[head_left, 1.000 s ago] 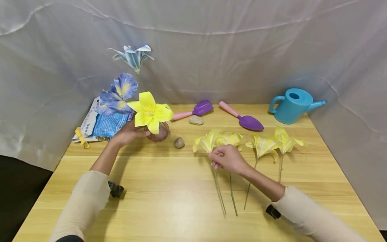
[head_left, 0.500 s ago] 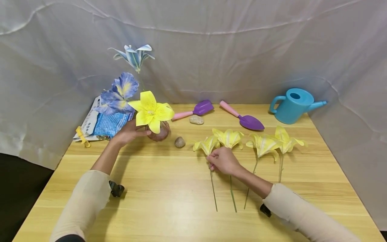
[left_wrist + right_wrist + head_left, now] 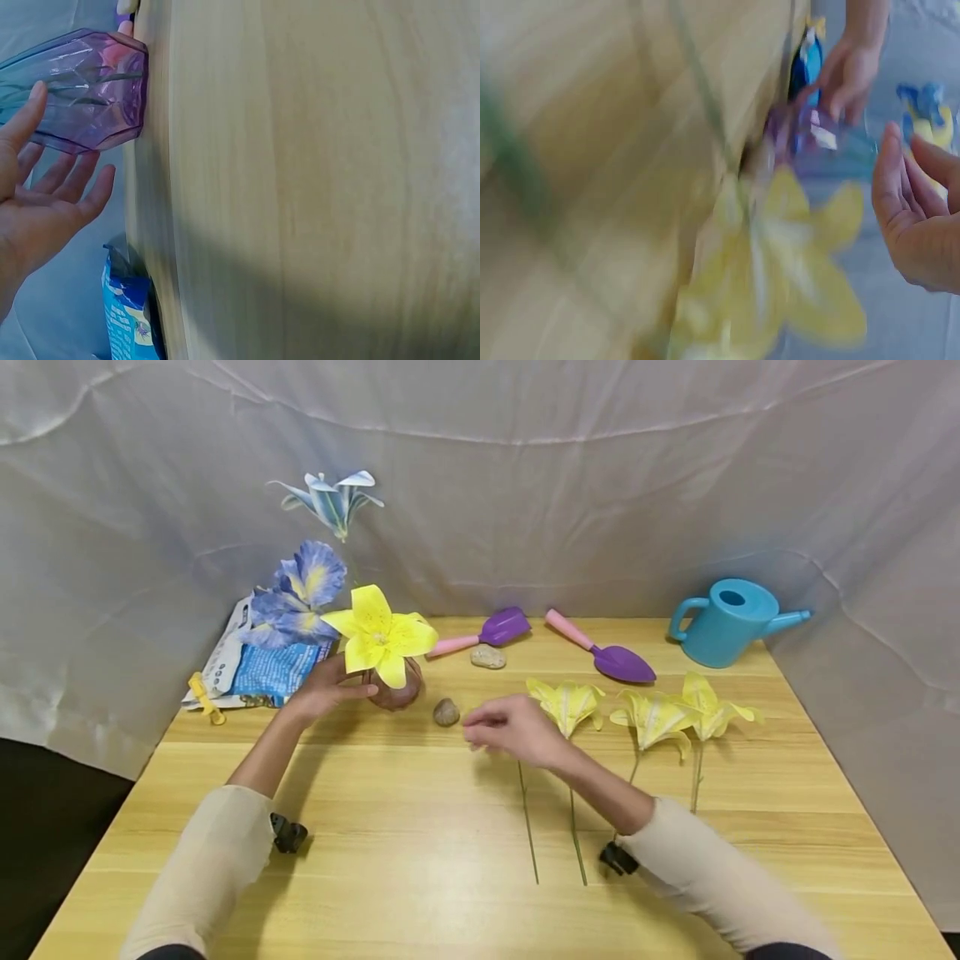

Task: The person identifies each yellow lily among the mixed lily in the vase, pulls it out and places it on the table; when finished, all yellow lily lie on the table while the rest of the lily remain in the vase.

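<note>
My left hand (image 3: 324, 692) holds a glass vase (image 3: 90, 94), purple at the base and bluish higher up, its thumb and fingers around the sides. From the vase rise a yellow lily (image 3: 381, 639), a blue-violet iris (image 3: 296, 602) and a pale blue lily (image 3: 330, 500). My right hand (image 3: 517, 731) hovers above the table with fingers loosely bent and nothing between them. Beneath it lies a yellow lily's stem (image 3: 528, 827); its bloom is hidden by the hand in the head view. Several other yellow lilies (image 3: 566, 703) lie to the right.
Behind are two purple trowels (image 3: 504, 627) with pink handles, a pale stone (image 3: 487, 657) and a brown stone (image 3: 446, 712). A blue watering can (image 3: 723, 622) stands at the back right. Behind the left hand lie a blue-and-white bag (image 3: 273, 670) and a yellow clip (image 3: 204, 700).
My right hand shifted the leftmost loose yellow lily slightly left, let it go on the table and moved left toward the vase. The yellow lily in the vase has swung slightly right.
</note>
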The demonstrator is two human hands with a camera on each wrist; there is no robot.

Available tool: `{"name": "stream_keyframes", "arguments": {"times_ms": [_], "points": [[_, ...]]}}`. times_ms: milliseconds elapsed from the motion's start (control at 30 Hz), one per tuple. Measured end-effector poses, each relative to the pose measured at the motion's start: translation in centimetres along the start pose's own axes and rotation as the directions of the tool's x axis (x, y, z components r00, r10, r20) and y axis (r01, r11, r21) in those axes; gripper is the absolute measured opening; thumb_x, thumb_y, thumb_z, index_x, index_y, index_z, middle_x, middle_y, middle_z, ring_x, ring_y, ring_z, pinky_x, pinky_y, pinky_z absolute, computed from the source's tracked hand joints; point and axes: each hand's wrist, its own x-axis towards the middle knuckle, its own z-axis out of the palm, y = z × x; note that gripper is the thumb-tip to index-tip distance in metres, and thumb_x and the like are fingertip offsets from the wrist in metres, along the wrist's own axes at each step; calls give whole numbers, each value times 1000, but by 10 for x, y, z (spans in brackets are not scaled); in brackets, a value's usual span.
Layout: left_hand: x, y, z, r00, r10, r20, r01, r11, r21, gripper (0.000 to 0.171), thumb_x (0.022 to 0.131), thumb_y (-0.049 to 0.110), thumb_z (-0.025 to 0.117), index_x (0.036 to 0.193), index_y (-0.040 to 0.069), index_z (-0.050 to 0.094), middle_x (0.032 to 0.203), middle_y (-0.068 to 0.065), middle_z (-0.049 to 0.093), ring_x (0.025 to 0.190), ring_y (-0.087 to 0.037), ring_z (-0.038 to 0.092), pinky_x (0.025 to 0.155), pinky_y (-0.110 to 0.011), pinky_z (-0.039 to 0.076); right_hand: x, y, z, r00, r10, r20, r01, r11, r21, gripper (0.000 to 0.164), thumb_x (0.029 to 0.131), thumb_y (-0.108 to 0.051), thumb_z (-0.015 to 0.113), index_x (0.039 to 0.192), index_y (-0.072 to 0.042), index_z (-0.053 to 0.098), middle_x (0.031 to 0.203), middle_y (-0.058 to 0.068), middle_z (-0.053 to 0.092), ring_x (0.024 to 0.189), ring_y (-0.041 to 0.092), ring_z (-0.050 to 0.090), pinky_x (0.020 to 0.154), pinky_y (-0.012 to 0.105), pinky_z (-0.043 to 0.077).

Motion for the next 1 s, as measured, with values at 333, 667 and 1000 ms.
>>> {"name": "stream_keyframes", "arguments": {"times_ms": [333, 667, 1000], "points": [[6, -22, 2, 999, 31, -31, -30, 998, 51, 64, 76, 18, 70, 131, 8, 39, 128, -14, 42, 115, -39, 39, 90, -50, 35, 80, -6, 66, 935, 127, -332, -2, 935, 354, 30, 76, -2, 65, 106, -2, 61, 92, 10, 63, 81, 16, 59, 69, 27, 50], [-8, 2, 9, 998, 40, -46, -38, 998, 48, 64, 75, 8, 69, 130, 0, 36, 126, -22, 40, 110, -44, 41, 87, -51, 38, 112, -8, 77, 861, 200, -468, 74, 860, 505, 31, 79, 0, 62, 110, -4, 59, 100, 10, 60, 92, 20, 57, 76, 25, 48], [-7, 3, 9, 999, 34, -23, -34, 999, 13, 68, 77, 5, 67, 135, 4, 31, 127, -21, 39, 112, -43, 40, 84, -50, 41, 116, -13, 68, 840, -127, -527, 276, 937, 213, 32, 76, 3, 63, 107, 2, 55, 99, 14, 61, 92, 19, 57, 82, 21, 44]]}}
